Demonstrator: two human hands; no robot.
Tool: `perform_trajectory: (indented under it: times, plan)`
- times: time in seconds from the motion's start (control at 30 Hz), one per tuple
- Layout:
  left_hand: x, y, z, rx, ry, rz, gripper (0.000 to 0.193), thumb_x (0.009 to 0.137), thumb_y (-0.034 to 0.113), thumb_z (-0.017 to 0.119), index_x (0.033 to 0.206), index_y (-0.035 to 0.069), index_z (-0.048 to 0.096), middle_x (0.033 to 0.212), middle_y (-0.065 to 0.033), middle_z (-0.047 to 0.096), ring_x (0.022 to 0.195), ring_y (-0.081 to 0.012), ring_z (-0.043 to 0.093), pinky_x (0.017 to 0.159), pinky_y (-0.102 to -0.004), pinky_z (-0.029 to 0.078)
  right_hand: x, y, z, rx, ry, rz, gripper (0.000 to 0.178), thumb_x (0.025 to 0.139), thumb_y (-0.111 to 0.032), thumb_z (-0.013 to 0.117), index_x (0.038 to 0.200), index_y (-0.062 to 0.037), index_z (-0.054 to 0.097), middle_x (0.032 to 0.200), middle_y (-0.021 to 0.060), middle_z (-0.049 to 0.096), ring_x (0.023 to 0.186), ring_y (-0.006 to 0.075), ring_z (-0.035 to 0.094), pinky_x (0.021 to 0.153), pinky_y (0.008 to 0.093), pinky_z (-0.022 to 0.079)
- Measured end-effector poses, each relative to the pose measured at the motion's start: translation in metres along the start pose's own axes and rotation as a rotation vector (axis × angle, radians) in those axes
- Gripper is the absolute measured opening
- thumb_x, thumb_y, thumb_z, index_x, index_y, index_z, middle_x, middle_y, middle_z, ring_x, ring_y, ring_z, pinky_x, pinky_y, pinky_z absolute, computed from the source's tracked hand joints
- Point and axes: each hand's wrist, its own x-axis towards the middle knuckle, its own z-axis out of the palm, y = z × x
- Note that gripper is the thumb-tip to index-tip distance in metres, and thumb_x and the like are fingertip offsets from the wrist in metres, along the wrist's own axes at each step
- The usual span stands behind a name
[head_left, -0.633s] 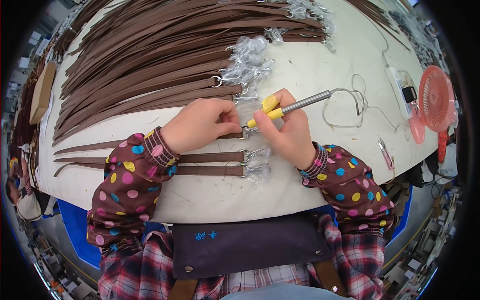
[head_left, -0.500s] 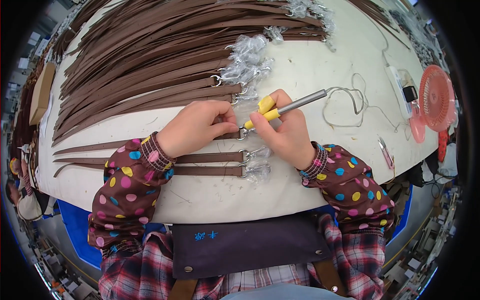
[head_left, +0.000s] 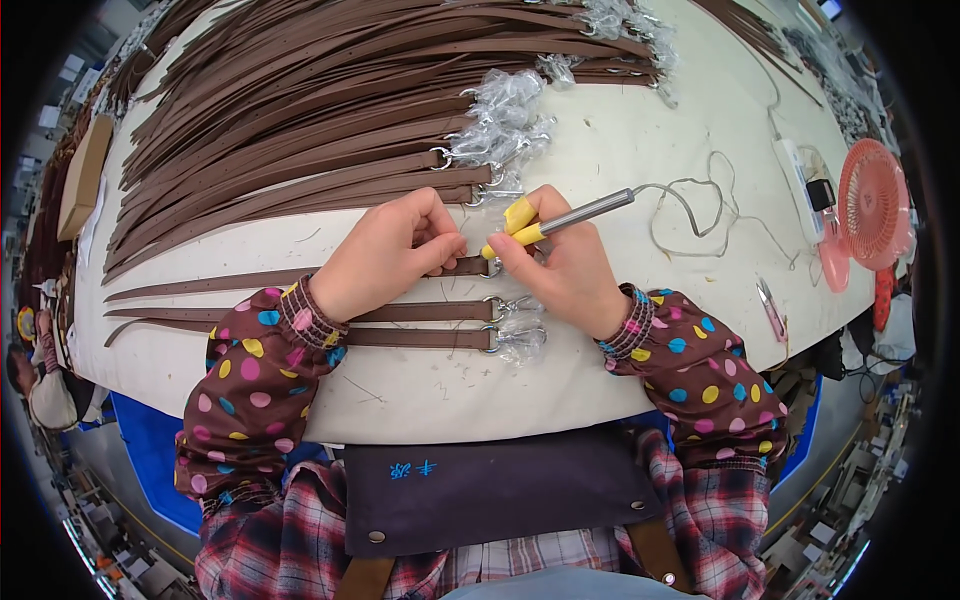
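Note:
My left hand is closed, its thumb and fingertips at the metal-ring end of a brown strap; the exact grip is partly hidden by the fingers. In my right hand is a corded pen-shaped tool with a grey metal barrel and a yellow front part, held like a pen. Its tip points down-left at the strap's end by the ring. Yellow wrapping covers one right fingertip. Nearer to me lie two more brown straps, with clasps in clear plastic wrap at their right ends.
A thick row of brown straps covers the far left of the pale table, with plastic-wrapped hardware along its ends. To the right are the tool's cord, a white power strip, a pink fan and small snips.
The pen-shaped tool has shifted slightly left, its tip now closer to the strap's end. My left hand has moved a little left, thumb and forefinger pressed together.

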Motion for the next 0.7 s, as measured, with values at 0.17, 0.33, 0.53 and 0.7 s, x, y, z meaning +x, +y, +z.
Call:
perform_trajectory:
  times: [0.17, 0.33, 0.53, 0.7]
  plan:
    - [0.0002, 0.002, -0.0001, -0.048, -0.012, -0.028, 0.015, 0.089, 0.009, 0.06, 0.087, 0.0, 0.049, 0.079, -0.0047, 0.062, 0.07, -0.0077, 0.059, 0.062, -0.0207, 0.049, 0.0002, -0.002, -0.0002, -0.029, -0.015, 0.012, 0.025, 0.086, -0.016, 0.064, 0.091, -0.0027, 0.044, 0.071, 0.0067, 0.06, 0.058, 0.0133, 0.06, 0.051, 0.0244, 0.045]
    - [0.0, 0.0033, 0.0004, -0.078, -0.018, -0.042, 0.015, 0.09, 0.009, 0.06, 0.087, 0.0, 0.049, 0.079, -0.0049, 0.062, 0.069, -0.0076, 0.057, 0.062, -0.0204, 0.048, 0.0001, -0.0041, -0.0001, -0.039, -0.021, 0.019, 0.026, 0.086, -0.017, 0.064, 0.091, -0.0027, 0.044, 0.071, 0.0069, 0.059, 0.058, 0.0142, 0.06, 0.051, 0.0255, 0.046]
    - [0.0001, 0.0038, 0.0002, -0.084, -0.025, -0.056, 0.015, 0.09, 0.01, 0.059, 0.087, 0.0, 0.049, 0.079, -0.0051, 0.062, 0.07, -0.0076, 0.057, 0.062, -0.0205, 0.048, 0.0, -0.0046, 0.0, 0.017, -0.034, 0.083, 0.022, 0.086, -0.013, 0.065, 0.091, -0.0019, 0.047, 0.073, 0.0005, 0.053, 0.063, 0.0045, 0.047, 0.053, 0.0201, 0.04]
    - [-0.0001, 0.0036, 0.0001, -0.082, -0.03, -0.043, 0.015, 0.09, 0.01, 0.059, 0.087, -0.001, 0.048, 0.08, -0.0056, 0.061, 0.07, -0.0082, 0.057, 0.062, -0.021, 0.049, 0.0003, -0.0052, -0.0004, -0.011, -0.041, 0.081, 0.022, 0.086, -0.013, 0.065, 0.091, -0.0019, 0.046, 0.073, 0.0011, 0.053, 0.062, 0.0045, 0.048, 0.053, 0.0201, 0.04]
